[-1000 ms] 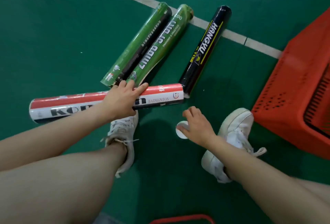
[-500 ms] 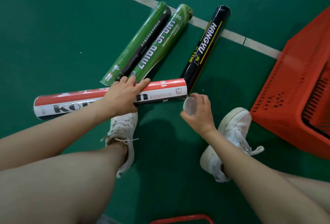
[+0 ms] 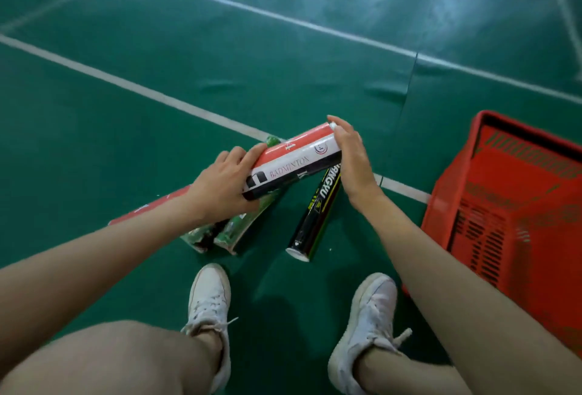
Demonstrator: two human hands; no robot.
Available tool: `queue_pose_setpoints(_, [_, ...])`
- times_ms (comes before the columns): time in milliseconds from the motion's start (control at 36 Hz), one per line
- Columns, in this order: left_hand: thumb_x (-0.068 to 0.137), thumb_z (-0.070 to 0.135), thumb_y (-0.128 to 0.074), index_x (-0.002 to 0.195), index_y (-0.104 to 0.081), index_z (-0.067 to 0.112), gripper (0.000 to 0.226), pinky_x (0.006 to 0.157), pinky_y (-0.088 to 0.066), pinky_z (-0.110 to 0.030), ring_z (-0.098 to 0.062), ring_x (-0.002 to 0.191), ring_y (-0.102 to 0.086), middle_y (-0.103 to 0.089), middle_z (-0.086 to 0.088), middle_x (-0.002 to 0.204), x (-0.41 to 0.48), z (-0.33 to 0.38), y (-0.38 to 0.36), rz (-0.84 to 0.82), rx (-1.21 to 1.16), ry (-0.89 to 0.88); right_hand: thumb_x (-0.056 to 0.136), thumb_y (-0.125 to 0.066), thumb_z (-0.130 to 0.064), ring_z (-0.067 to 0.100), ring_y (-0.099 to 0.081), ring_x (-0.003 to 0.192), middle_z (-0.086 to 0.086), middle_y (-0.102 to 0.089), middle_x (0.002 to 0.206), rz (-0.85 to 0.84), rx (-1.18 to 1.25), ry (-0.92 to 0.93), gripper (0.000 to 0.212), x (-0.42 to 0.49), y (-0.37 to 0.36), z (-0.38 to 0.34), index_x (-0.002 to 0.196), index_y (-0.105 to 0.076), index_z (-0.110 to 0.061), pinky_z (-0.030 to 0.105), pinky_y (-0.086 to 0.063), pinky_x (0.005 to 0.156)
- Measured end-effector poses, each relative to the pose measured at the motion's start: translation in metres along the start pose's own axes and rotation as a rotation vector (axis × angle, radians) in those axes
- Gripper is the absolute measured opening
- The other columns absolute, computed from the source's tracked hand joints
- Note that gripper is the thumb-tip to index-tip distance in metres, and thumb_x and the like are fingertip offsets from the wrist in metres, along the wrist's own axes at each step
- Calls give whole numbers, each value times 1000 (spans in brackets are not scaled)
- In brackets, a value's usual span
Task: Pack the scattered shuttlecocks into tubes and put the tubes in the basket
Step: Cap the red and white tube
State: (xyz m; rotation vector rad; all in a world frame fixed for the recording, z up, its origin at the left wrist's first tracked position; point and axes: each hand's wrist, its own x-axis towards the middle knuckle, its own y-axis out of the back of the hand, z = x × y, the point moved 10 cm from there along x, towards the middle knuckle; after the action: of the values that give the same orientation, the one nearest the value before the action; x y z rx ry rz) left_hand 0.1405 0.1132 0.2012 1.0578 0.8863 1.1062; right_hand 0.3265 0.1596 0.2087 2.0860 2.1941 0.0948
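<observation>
A red, white and black shuttlecock tube (image 3: pixel 293 161) is lifted off the green floor, its far end tilted up to the right. My left hand (image 3: pixel 223 183) grips its middle. My right hand (image 3: pixel 352 155) cups the tube's far end, fingers around a white cap (image 3: pixel 333 125) pressed against that end. Two green tubes (image 3: pixel 242 227) lie side by side beneath the lifted tube, partly hidden by my left hand and forearm. A black tube (image 3: pixel 318 215) lies on the floor just right of them. No loose shuttlecocks are visible.
A red plastic basket (image 3: pixel 529 133) stands on the floor at the right, close to my right forearm. My two white shoes (image 3: pixel 209 300) (image 3: pixel 368 309) rest near the tubes' near ends. White court lines (image 3: pixel 132 85) cross the floor.
My right hand picked the white cap off the floor and brought it to the tube's end. My left hand raised the red-white tube off the floor. The camera tilted up.
</observation>
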Motion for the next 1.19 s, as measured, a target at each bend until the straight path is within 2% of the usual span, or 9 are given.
queue_pose_setpoints(139, [70,40,-71,146,-16,26,95,94,-44,-44,-25,116,-43,-43,-5,126,7,21,59,63,-52,-28,102,-31,-42,-5,-59,98,-15,-67,105,-79,-30,90,36,8,9,-75,126,-57,-35,6,-39,83])
queue_pose_setpoints(222, [70,38,-71,142,-18,27,90,85,-47,-39,-23,105,-50,-44,-3,120,7,33,84,89,-70,-32,103,-26,-41,5,-47,124,-9,-52,136,-133,-72,142,40,1,14,-108,135,-49,-36,17,-30,104])
queue_pose_setpoints(333, [63,27,-75,135,-23,28,88,80,-46,-37,-22,96,-49,-44,-1,112,6,50,104,101,-116,-17,104,-25,-35,1,-40,130,-12,-45,143,-161,-94,215,38,-13,24,-135,136,-46,-37,8,-27,102])
queue_pose_setpoints(444, [60,21,-75,131,-28,25,85,84,-48,-45,-25,99,-50,-50,-3,113,7,66,111,80,-87,4,104,-21,-37,5,-40,132,-10,-45,144,-145,-109,240,39,-23,33,-139,136,-44,-41,21,-26,110])
queue_pose_setpoints(750, [66,25,-71,138,-26,27,86,81,-37,-39,-25,100,-49,-49,-2,116,8,82,125,252,86,8,95,-24,-60,-15,-26,128,-28,-28,145,-149,-192,294,48,-43,43,-144,142,-26,-50,1,-17,95])
queue_pose_setpoints(917, [67,20,-70,141,-24,26,86,85,-35,-39,-25,103,-47,-47,-3,118,9,89,119,260,127,23,92,-51,-49,8,-49,119,-9,-51,135,-101,-296,273,64,-47,49,-140,146,-15,-49,22,-36,98])
queue_pose_setpoints(1000, [68,20,-68,140,-25,26,84,85,-33,-39,-26,105,-47,-47,-3,120,12,92,124,295,185,7,95,-51,-40,6,-40,127,-10,-38,146,-97,-184,223,63,-46,51,-134,147,-17,-43,20,-29,101])
queue_pose_setpoints(1083, [68,21,-69,140,-27,27,84,90,-32,-41,-27,108,-47,-47,-3,123,16,94,126,313,236,-10,96,-52,-29,9,-38,128,-10,-34,142,-75,-94,218,52,-49,52,-129,142,-28,-39,22,-28,102])
queue_pose_setpoints(1194, [68,19,-70,140,-26,27,84,89,-33,-41,-26,107,-48,-48,-3,123,23,95,119,312,184,-22,93,-58,-22,21,-54,109,11,-44,132,-46,60,185,31,-41,57,-130,116,-45,-38,30,-50,87])
